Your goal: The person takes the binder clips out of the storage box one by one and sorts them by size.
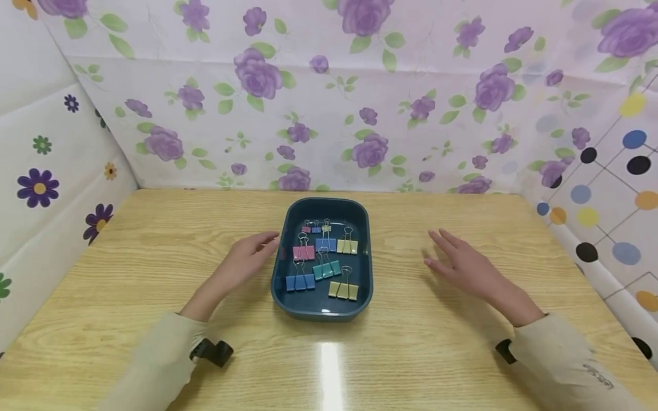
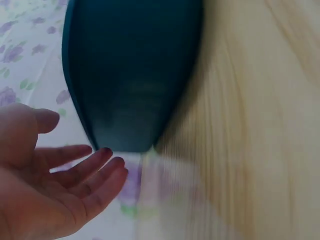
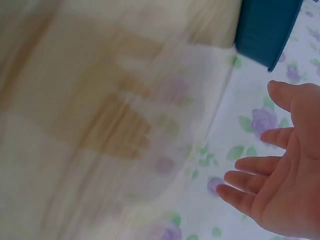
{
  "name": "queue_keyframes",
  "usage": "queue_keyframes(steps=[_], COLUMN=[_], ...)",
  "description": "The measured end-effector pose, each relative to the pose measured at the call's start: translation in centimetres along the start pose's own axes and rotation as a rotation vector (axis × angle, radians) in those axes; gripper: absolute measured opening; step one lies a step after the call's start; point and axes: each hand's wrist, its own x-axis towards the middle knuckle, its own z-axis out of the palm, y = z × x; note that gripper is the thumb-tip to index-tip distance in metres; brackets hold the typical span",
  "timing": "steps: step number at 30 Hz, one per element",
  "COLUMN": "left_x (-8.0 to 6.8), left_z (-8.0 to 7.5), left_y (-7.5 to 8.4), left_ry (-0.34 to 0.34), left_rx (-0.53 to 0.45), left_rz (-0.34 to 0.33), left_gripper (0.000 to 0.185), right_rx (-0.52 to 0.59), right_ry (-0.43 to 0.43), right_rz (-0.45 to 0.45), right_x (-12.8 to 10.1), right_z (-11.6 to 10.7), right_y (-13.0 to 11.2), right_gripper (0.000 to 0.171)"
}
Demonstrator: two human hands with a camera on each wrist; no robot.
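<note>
1. Dark tray (image 1: 366, 228) sat mid-table (image 1: 154, 257), holding coloured binder clips (image 1: 324, 264).
2. Left hand (image 1: 247, 260) lay at the tray's left rim, fingers relaxed, gripping nothing, likely to steady it.
3. Right hand (image 1: 462, 262) hovered well right of the tray, fingers spread, empty.

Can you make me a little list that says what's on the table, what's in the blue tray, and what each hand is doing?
surface: wooden table
container: dark blue tray, in the middle of the table
contents: coloured binder clips, pink, blue, teal and yellow
left hand: open, fingertips at the tray's left edge; contact cannot be told
right hand: open, over the table, apart from the tray
backdrop: floral cloth behind the table
</note>
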Motion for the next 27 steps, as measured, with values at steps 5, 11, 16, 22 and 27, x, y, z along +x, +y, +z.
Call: queue_keyframes(steps=[5, 11, 16, 22, 27], left_x=[0.9, 1.4, 1.5, 1.3, 1.5], left_z=[0.9, 1.3, 1.4, 1.3, 1.6], left_y=[0.8, 0.3, -0.1, 0.0, 0.0], left_ry=[0.04, 0.092, 0.085, 0.093, 0.079], left_rx=[-0.296, -0.533, -0.652, -0.677, -0.716], left_rz=[-0.197, -0.249, -0.266, -0.301, -0.282], left_gripper=[0.049, 0.041, 0.041, 0.041, 0.042], right_rx=[0.125, 0.194, 0.316, 0.453, 0.588], right_ry=[-0.005, -0.016, -0.033, -0.019, -0.036], right_rz=[-0.033, -0.022, -0.018, 0.004, 0.086], right_x=[0.2, 0.8, 1.7, 3.0, 3.9], right_z=[-0.3, -0.9, -0.7, -0.9, -1.2], right_y=[-1.2, -2.8, -3.8, -5.4, -6.9], right_gripper=[0.062, 0.058, 0.054, 0.043, 0.035])
